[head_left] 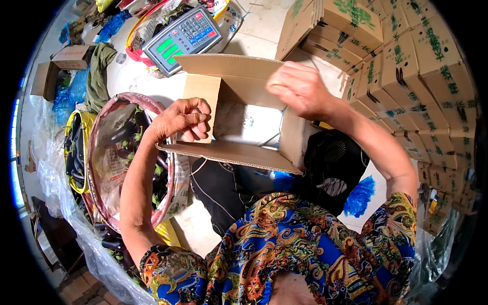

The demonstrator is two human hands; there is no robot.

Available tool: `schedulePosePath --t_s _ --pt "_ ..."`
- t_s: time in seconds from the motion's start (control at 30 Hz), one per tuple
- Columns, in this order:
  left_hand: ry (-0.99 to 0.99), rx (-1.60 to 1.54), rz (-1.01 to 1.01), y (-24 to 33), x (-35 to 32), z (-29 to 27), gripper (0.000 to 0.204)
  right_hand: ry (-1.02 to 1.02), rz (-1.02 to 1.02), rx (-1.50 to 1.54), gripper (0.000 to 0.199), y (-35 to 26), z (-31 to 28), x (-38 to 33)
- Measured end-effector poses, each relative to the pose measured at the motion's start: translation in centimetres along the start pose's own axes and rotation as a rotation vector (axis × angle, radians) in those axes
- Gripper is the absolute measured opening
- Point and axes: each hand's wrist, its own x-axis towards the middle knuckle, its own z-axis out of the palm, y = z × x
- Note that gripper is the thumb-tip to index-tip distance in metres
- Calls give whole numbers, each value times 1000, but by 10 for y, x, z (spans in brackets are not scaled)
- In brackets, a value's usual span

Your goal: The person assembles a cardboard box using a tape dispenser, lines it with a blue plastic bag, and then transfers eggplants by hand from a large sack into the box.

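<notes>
An open cardboard box (pixel 239 152) stands in front of me between my knees, its flaps raised. Down inside it a pale surface shows, with a thin dark line across it. My left hand (pixel 187 120) is closed over the box's left flap, fingers curled and thumb pressed against them. Higher on the right, my right hand (pixel 300 87) is held in a fist above the far right corner of the box. Whether either hand pinches something small is hidden by the fingers.
To the left stand a pink-rimmed basket (pixel 96 134) of eggplants and a yellow-rimmed one (pixel 86 183). A digital scale panel (pixel 184 39) sits beyond the box. Stacked printed cartons (pixel 406 86) line the right. Blue plastic (pixel 360 197) lies beside my right leg.
</notes>
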Motion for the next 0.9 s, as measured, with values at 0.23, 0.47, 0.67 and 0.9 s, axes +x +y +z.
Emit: schedulePosePath --t_s 0.23,0.47,0.67,0.9 --pt "193 -340 255 -22 0 -1 48 -218 -113 -112 53 25 131 10" --pt "801 224 677 -50 -37 37 58 -387 -90 -46 69 18 145 12" --pt "976 374 361 -33 40 11 59 21 -306 -236 36 18 100 47" --pt "935 9 334 -56 45 -10 61 -496 598 -157 63 -21 6 51"
